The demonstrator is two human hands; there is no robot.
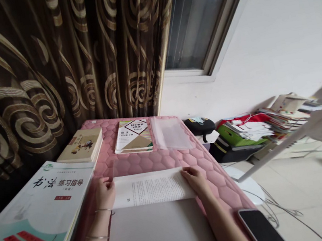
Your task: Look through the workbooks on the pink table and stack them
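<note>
Grasping a printed sheet (151, 188) at both ends, your left hand (104, 193) and right hand (194, 181) rest on the pink quilted mat (155, 160), just past the grey board (157, 235)

Brown swirl-patterned curtain (48, 65) just left of the window (185, 23) — white wall (258, 40) to its right, pale floor tiles (308, 203) below that side.

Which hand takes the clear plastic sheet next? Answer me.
Right, probably: the right hand rests on the printed page, closer to the clear plastic sheet than the left hand.
</note>
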